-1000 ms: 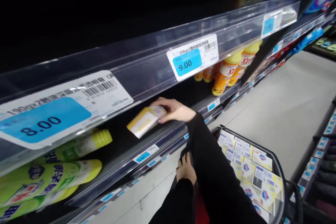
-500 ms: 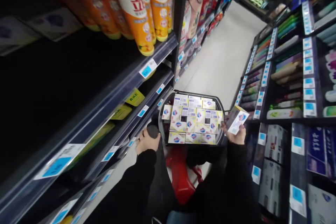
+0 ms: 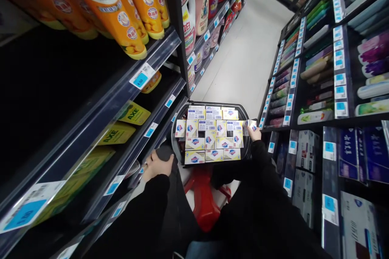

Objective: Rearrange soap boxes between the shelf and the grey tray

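Nearest, a red plastic object (image 3: pixel 205 206) is seen low between the dark-clad legs. The left hand (image 3: pixel 158 166) is laid over the left knee (image 3: pixel 165 153), its fingers loosely curved and nothing pinched between them. Ahead of the legs, a dark basket (image 3: pixel 212 103) is filled with white-and-yellow soap boxes (image 3: pixel 195 144), fitted closely in rows, some printed face up and others with lettered sides up. At its right side, a small box (image 3: pixel 253 123) is pinched in the right hand (image 3: pixel 254 132), beside the right end of a row; whether the neighbouring box is touched cannot be told. Farther off to the left, yellow-green AXE bottles (image 3: pixel 117 133) are kept on a lower shelf, with orange bottles (image 3: pixel 103 0) stood above. Beyond the basket, the pale aisle floor (image 3: pixel 240 52) is flanked by stocked shelves.
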Demonstrator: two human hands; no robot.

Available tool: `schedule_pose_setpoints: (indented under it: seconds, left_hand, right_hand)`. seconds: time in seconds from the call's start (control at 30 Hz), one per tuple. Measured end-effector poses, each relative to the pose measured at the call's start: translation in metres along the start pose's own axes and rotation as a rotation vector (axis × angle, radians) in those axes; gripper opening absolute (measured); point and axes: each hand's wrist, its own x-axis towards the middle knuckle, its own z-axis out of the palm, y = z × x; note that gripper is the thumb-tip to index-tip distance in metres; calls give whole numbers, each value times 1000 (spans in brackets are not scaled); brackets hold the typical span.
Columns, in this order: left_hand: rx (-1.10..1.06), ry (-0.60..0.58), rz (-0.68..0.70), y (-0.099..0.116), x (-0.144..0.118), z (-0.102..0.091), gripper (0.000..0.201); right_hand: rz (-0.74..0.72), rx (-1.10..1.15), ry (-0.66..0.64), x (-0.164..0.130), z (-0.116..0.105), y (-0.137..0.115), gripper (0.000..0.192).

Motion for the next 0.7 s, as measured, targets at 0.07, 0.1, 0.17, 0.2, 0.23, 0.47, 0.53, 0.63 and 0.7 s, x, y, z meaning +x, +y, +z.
schedule_pose_setpoints:
  seconds: [0.07,0.1,0.17,0.2,0.23,0.47,0.53,0.63,0.7]
  left_hand:
    - [4,-5,-9,1,0,-1,84]
    - [6,-12,-11,2,0,-1,84]
    - [13,-29,-10,2,0,-3,85]
    - [16,-31,-8,2,-1,-4,85]
    - [18,-31,-3,2,-1,-5,85]
    - [18,-37,15,1,-4,-7,85]
    - [21,-42,23,1,-1,-5,85]
    - [24,-45,0,3,2,-2,84]
    - [32,-56,-16,0,-1,-4,81]
  right_hand:
    - [26,-21,-9,4,10,-2,66]
    - [21,-23,-19,5,15,-1,64]
    - [-7,-25,-38,6,20,1,55]
    - [-23,-29,-46,7,22,2,50]
    - [-40,-35,-51,6,22,2,46]
    - [-87,-115,-50,-1,14,-1,45]
    - [-87,-134,-42,-5,8,-2,43]
    - [-159,-129,-49,-23,-7,-15,35]
    - [-331,-76,-101,-48,-21,-34,35]
